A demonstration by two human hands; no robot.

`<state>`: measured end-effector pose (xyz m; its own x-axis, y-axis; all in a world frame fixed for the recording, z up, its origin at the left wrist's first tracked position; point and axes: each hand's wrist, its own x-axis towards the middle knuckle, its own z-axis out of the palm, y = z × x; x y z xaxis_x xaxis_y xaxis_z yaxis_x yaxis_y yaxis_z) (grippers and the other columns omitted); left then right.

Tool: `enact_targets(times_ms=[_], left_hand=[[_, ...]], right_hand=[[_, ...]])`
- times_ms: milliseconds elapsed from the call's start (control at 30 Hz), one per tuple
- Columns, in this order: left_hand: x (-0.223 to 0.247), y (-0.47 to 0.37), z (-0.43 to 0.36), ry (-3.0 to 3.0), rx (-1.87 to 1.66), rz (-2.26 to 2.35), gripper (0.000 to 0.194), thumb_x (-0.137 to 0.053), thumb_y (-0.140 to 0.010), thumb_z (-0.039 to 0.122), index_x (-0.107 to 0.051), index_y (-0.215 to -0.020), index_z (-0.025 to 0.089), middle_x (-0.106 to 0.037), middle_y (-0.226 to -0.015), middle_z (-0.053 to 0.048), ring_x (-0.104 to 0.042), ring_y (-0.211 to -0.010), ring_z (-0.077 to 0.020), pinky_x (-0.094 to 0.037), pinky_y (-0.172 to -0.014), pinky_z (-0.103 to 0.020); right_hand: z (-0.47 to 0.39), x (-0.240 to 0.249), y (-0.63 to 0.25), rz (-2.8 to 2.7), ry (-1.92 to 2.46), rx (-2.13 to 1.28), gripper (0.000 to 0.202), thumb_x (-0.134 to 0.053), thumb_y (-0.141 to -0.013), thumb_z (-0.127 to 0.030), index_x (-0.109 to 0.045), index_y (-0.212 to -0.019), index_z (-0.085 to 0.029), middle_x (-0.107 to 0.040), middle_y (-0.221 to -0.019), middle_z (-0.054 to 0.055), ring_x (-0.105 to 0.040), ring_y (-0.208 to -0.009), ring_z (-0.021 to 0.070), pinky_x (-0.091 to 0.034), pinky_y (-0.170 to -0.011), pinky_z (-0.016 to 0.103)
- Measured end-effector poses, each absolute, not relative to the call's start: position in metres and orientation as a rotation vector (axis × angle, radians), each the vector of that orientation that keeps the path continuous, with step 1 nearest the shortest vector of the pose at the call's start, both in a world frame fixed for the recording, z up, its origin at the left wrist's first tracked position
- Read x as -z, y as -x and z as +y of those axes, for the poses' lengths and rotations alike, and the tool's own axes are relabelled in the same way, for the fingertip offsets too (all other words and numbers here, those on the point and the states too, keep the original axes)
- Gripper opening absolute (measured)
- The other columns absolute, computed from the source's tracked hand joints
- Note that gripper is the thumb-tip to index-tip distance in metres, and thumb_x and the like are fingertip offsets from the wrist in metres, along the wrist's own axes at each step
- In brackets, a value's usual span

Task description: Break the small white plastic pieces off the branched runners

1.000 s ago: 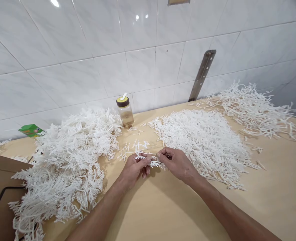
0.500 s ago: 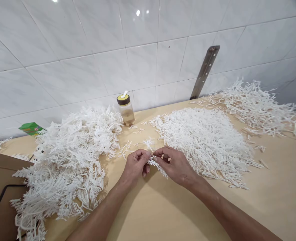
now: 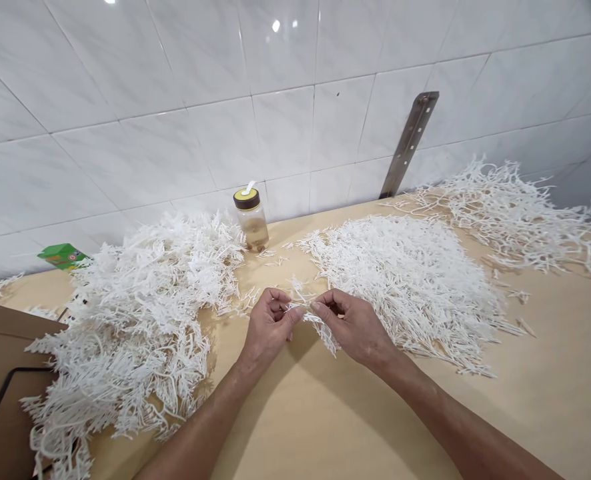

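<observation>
Between thumb and fingers, my left hand (image 3: 270, 323) pinches a white branched plastic piece (image 3: 323, 331) that looks like a moulding sprue with many thin twigs. The piece droops to the right, below the fingertips of my right hand (image 3: 353, 323). Those fingertips are closed in a pinch just beside it; whatever they hold is too small to make out. Left of my hands rises a tall heap of similar branched white pieces (image 3: 145, 313). On the right lies a flatter pile of short, thin white pieces (image 3: 410, 280).
A clear jar (image 3: 253, 223) with a yellow-and-black lid stands by the tiled wall. Long white stems (image 3: 515, 213) lie heaped at the far right. A metal strip (image 3: 409, 143) leans on the wall. At left are a green packet (image 3: 61, 256) and a cardboard box (image 3: 5, 373).
My hands have drawn slightly apart, the left one shifting a little left. The branched piece now hangs lower and more bent between them. The heaps look the same.
</observation>
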<state>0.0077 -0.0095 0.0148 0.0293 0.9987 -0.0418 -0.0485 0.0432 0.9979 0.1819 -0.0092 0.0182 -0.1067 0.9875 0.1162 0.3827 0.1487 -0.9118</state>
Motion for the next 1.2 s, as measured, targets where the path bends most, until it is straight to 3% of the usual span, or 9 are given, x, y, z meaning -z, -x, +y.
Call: enact_targets(times_ms=[100, 233, 500, 633, 767, 1000, 1200], left_hand=[[-0.0128, -0.008, -0.0098, -1.222, -1.223, 1.191, 0.042, -0.078, -0.072, 0.047, -0.047, -0.078, 0.019, -0.047, -0.056, 0.01, -0.043, -0.038, -0.0036, -0.034, -0.037, -0.016], [-0.0125, -0.0074, -0.0098, -1.243, -1.239, 1.197, 0.037, -0.071, -0.079, 0.05, -0.049, -0.08, 0.02, -0.044, -0.049, 0.011, -0.038, -0.034, -0.0041, -0.031, -0.036, -0.016], [-0.0119, -0.0052, -0.0073, -1.2, -1.176, 1.25, 0.038, -0.067, -0.08, 0.055, -0.051, -0.083, 0.02, -0.056, -0.052, 0.008, -0.033, -0.03, -0.0037, -0.025, -0.032, -0.017], [-0.0109, -0.0052, -0.0107, -1.289, -1.166, 1.286, 0.033, -0.064, -0.084, 0.052, -0.053, -0.087, 0.02, -0.062, -0.056, 0.005, -0.048, -0.039, -0.007, -0.034, -0.041, -0.017], [-0.0138, -0.0056, -0.0149, -1.364, -1.156, 1.385, 0.031, -0.065, -0.085, 0.05, -0.054, -0.085, 0.021, -0.058, -0.048, 0.005, -0.06, -0.051, -0.0128, -0.039, -0.052, -0.019], [-0.0174, -0.0043, -0.0113, -1.352, -1.043, 1.463, 0.031, -0.065, -0.082, 0.049, -0.053, -0.076, 0.021, -0.056, -0.044, 0.004, -0.045, -0.04, -0.0102, -0.029, -0.045, -0.02], [-0.0163, -0.0047, -0.0129, -1.555, -1.056, 1.371, 0.02, -0.064, -0.084, 0.038, -0.062, -0.079, 0.019, -0.055, -0.059, 0.003, -0.046, -0.053, -0.0104, -0.033, -0.052, -0.022]], right_hand=[[-0.0088, -0.0185, -0.1814, -1.614, 1.404, -0.931, 0.028, -0.057, -0.089, -0.044, -0.065, -0.078, -0.02, -0.062, -0.066, -0.001, -0.052, -0.06, 0.0146, -0.039, -0.057, 0.027], [-0.0094, -0.0184, -0.1813, -1.637, 1.402, -0.918, 0.027, -0.057, -0.089, -0.044, -0.064, -0.077, -0.02, -0.061, -0.065, -0.001, -0.052, -0.06, 0.0143, -0.039, -0.057, 0.027], [-0.0108, -0.0166, -0.1804, -1.71, 1.308, -0.91, 0.021, -0.056, -0.09, -0.037, -0.064, -0.08, -0.021, -0.064, -0.068, -0.002, -0.054, -0.061, 0.0137, -0.041, -0.058, 0.026], [-0.0106, -0.0157, -0.1799, -1.707, 1.309, -0.878, 0.021, -0.056, -0.091, -0.037, -0.063, -0.079, -0.021, -0.063, -0.066, -0.002, -0.054, -0.058, 0.0131, -0.041, -0.056, 0.025], [-0.0118, -0.0145, -0.18, -1.73, 1.305, -0.804, 0.021, -0.055, -0.092, -0.037, -0.063, -0.081, -0.021, -0.061, -0.063, -0.002, -0.052, -0.055, 0.0128, -0.04, -0.054, 0.025], [-0.0115, -0.0151, -0.1802, -1.77, 1.308, -0.695, 0.021, -0.052, -0.093, -0.035, -0.062, -0.081, -0.021, -0.061, -0.062, -0.001, -0.051, -0.053, 0.0137, -0.038, -0.053, 0.027], [-0.009, -0.0129, -0.1822, -1.722, 1.342, -0.741, 0.021, -0.054, -0.092, -0.037, -0.063, -0.082, -0.021, -0.062, -0.065, -0.001, -0.053, -0.057, 0.014, -0.039, -0.055, 0.027]])
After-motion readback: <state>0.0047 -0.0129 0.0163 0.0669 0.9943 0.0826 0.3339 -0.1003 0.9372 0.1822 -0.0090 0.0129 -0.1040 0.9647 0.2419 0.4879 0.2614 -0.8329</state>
